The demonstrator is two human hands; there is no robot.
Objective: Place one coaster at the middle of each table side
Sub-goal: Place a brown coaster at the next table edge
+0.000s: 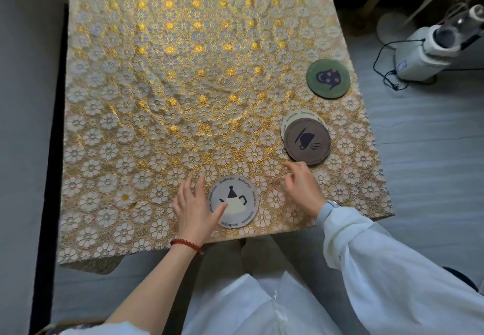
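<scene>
A grey coaster with a teapot picture [237,201] lies flat near the middle of the table's near edge. My left hand [195,210] rests on the cloth, its thumb touching the coaster's left rim, fingers spread. My right hand [301,186] hovers just to the coaster's right, fingers apart, holding nothing. A brown coaster [307,141] lies on top of a pale coaster [290,118] near the right edge. A green coaster [328,78] sits further back along the right side.
The square table [170,73] is covered with a gold floral lace cloth. A white appliance with a black cord [429,52] stands on the floor to the right. A dark strip runs along the table's left side.
</scene>
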